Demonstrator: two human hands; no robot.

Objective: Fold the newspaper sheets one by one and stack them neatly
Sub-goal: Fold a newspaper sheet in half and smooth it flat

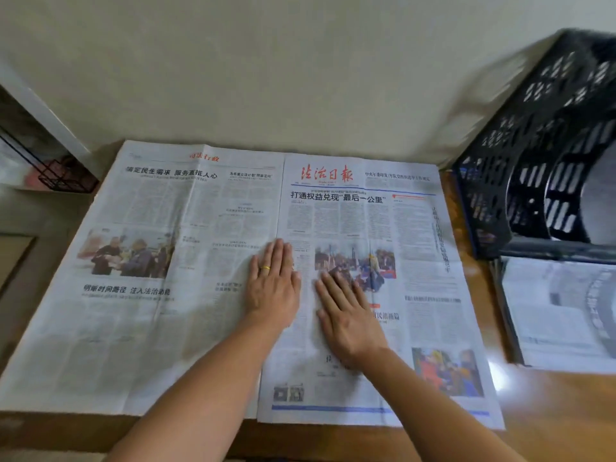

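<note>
While both hands, left (274, 285) and right (348, 320), press flat-fingered on the newspaper (186, 248), its small print blurs.

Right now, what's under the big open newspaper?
The wide printed newspaper sheet lies on a brown wooden table, which shows at the right and front. Both hands, left and right, press flat on top. Anything else beneath is covered.
</note>
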